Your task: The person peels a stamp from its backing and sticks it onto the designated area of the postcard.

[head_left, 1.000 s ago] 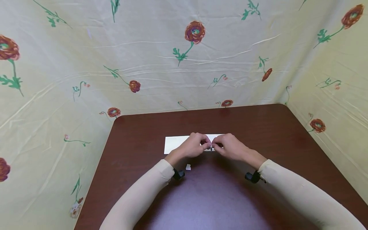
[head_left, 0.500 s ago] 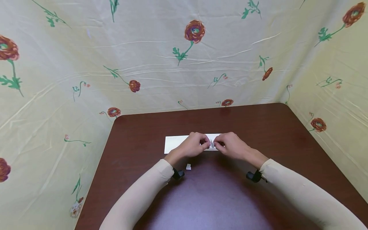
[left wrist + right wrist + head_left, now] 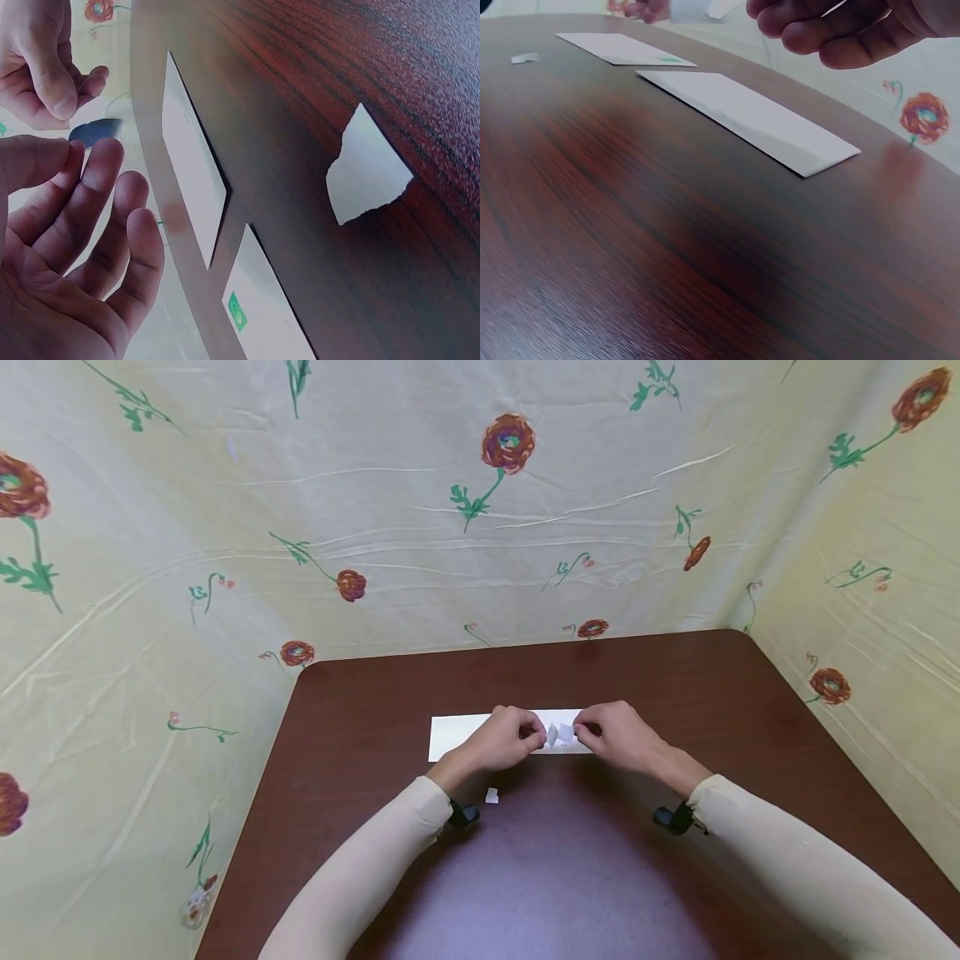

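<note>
My left hand [image 3: 506, 739] pinches a small pale slip of paper [image 3: 552, 735] between thumb and fingertips; it looks dark against the light in the left wrist view. Close on its right, my right hand [image 3: 618, 735] pinches a second small pale slip [image 3: 567, 732] with thumb and index finger. Both hands are above two long white envelope-like papers lying end to end. The left paper [image 3: 262, 300] carries a small green stamp-like mark [image 3: 238, 311]; the right paper [image 3: 757, 120] shows a plain face. Part of the left paper is hidden behind my left hand in the head view.
A torn white scrap [image 3: 367, 172] lies on the dark brown wooden table [image 3: 570, 877], nearer to me than the papers. A flowered curtain [image 3: 405, 527] hangs behind the table and along its sides. A dark band with a small camera [image 3: 673, 818] sits on my right wrist.
My fingertips, close together a second ago, have drawn apart. My right hand has moved to the right, and two separate slips now show between the hands. My left hand has barely moved.
</note>
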{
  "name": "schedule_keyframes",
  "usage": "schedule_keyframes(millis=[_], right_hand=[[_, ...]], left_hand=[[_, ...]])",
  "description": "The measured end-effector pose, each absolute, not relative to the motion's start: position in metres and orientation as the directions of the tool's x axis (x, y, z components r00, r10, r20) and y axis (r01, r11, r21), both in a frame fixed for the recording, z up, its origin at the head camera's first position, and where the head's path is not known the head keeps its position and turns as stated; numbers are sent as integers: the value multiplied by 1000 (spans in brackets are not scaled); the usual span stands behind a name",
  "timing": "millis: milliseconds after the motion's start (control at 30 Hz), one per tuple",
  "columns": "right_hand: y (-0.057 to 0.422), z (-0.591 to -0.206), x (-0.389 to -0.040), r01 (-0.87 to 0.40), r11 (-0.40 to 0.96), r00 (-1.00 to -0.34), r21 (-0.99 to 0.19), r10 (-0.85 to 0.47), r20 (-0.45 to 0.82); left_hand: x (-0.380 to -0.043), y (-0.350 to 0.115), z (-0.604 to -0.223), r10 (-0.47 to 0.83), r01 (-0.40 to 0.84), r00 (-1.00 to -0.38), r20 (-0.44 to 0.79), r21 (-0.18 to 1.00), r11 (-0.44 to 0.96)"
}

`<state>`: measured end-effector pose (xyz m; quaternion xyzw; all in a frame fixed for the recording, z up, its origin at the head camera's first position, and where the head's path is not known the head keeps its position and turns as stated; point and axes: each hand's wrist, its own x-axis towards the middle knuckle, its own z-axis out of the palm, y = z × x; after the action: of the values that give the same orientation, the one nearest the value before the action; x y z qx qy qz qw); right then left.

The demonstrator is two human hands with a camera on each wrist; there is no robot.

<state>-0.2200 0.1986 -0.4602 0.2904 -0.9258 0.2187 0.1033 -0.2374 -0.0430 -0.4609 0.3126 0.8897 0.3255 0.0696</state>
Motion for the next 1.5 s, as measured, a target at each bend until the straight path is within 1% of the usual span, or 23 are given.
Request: schedule_keyframes(millis=[300, 533, 767, 1033, 1200, 1500], right_hand=[[223, -461, -228, -511, 787, -857, -345, -441, 266], [244, -464, -232, -440, 826, -898, -351, -406, 170], [266, -473, -235, -398, 855, -917, -333, -376, 130], [284, -485, -238, -320, 898, -945, -303, -324, 40], [290, -490, -238, -271, 912, -957, -309, -290, -19], [295, -485, -240, -232, 924, -966, -304, -256, -41]], left_hand=[[-238, -44, -462, 602, 507, -794, 80, 634, 584], [-236, -45, -463, 599, 501, -798, 71, 631, 593], [-237, -46, -464, 600, 503, -797, 73, 629, 592], [-237, -46, -465, 599, 509, -797, 76, 620, 598], [-237, -46, -466, 603, 513, -794, 77, 617, 597], [-238, -45, -467, 601, 519, -794, 86, 610, 598]])
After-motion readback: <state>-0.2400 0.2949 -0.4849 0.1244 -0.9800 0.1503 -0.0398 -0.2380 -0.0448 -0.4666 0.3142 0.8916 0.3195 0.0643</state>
